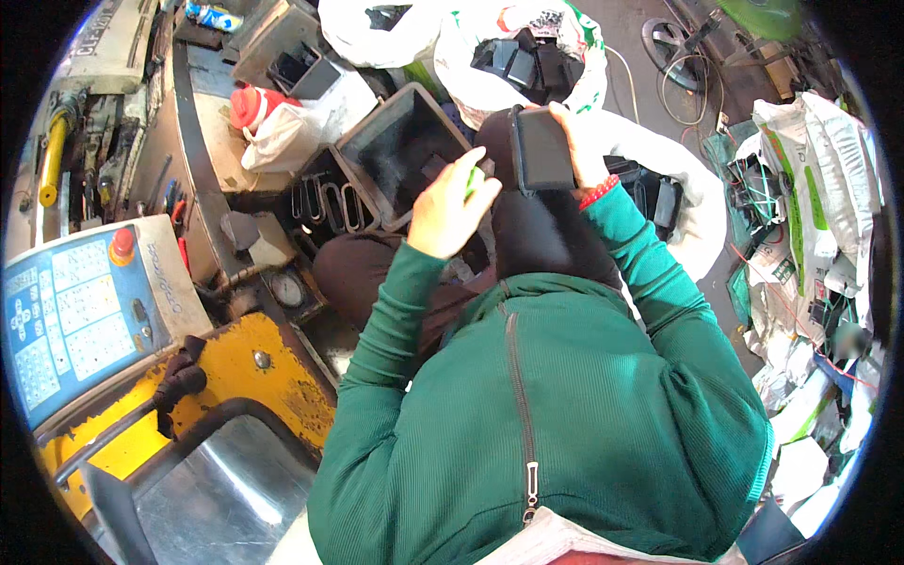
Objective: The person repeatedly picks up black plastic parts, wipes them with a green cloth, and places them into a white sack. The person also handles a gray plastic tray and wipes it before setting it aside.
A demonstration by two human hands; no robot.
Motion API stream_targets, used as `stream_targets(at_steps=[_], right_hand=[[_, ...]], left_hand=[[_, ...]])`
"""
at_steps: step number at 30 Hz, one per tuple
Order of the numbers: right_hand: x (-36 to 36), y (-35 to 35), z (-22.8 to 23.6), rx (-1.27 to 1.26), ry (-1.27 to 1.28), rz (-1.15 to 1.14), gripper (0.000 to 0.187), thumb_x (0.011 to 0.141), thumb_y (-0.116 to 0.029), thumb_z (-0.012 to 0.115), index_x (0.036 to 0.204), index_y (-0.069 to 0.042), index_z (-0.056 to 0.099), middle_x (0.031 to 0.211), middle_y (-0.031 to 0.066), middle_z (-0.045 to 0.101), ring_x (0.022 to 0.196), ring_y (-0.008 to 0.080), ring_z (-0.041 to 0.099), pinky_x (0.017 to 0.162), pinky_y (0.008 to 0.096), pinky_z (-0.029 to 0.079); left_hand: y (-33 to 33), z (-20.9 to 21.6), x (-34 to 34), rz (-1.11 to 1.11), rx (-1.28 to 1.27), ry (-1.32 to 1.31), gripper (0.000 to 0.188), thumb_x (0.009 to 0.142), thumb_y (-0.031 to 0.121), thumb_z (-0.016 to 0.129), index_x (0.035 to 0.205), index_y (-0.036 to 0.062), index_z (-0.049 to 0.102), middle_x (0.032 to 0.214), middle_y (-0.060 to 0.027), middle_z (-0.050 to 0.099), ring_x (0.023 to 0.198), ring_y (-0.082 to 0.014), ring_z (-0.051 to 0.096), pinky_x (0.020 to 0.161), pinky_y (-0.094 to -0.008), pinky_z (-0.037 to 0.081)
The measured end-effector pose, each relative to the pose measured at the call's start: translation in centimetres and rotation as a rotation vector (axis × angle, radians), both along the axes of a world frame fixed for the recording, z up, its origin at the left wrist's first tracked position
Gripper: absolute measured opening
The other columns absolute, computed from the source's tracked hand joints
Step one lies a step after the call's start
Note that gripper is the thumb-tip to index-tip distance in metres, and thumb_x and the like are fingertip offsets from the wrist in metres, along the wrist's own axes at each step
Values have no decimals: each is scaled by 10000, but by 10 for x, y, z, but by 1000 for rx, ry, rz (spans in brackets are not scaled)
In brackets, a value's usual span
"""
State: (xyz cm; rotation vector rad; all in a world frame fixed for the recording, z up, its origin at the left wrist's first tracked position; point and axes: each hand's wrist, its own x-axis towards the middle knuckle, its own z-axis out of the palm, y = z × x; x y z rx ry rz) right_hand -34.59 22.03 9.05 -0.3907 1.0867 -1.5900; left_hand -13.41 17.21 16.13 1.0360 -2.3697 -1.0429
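Note:
My right hand [578, 149] grips the right edge of a black rectangular plastic box or tray [545, 151], held above my dark-clothed leg [546, 235]. A red bead bracelet circles that wrist. To the left of the black piece, my left hand [450, 209] is closed, with the index finger and thumb toward the piece. A small bright green object [475, 179] shows between its fingers; its kind is hidden by the hand. The left hand and the black piece are apart. Behind the left hand sits a grey open bin [363, 141] with a little dark material inside.
White sacks hold black plastic pieces [537, 71] ahead and more [659, 202] at right. Left stand a control panel [80, 320] with a red button [122, 245] and a yellow machine part [254, 377]. Torn bags and scraps [800, 217] lie far right.

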Motion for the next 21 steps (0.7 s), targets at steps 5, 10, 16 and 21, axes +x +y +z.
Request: stream_targets(at_steps=[5, 10, 16, 21], right_hand=[[2, -12, -13, -68, 162, 50, 369, 936, -337, 480, 1132, -43, 589, 1013, 39, 625, 890, 109, 587, 799, 260, 480], [11, -6, 6, 80, 158, -8, 372, 932, -356, 493, 1119, -53, 602, 965, 22, 630, 834, 87, 587, 736, 237, 484], [-10, -9, -46, 46, 502, 45, 332, 927, -323, 519, 1092, -50, 611, 958, 27, 636, 810, 85, 587, 717, 226, 484], [-4, -14, -23, 70, 497, 97, 319, 930, -280, 502, 1114, -38, 601, 994, 49, 628, 856, 114, 582, 759, 257, 474]], left_hand=[[11, -6, 0, -158, -311, -33, 275, 789, 281, 681, 978, 107, 584, 813, -51, 613, 726, -250, 613, 638, -360, 483], [-4, -22, -2, -237, -418, 39, 221, 761, 316, 681, 849, 149, 566, 714, -10, 526, 654, -210, 563, 571, -363, 398], [-23, -21, -11, -285, -502, -24, 197, 781, 298, 664, 868, 135, 598, 738, -17, 550, 687, -211, 568, 585, -356, 407], [-61, -32, -18, -264, -467, 51, 224, 802, 326, 652, 894, 126, 614, 789, -40, 593, 672, -241, 588, 602, -360, 436]])
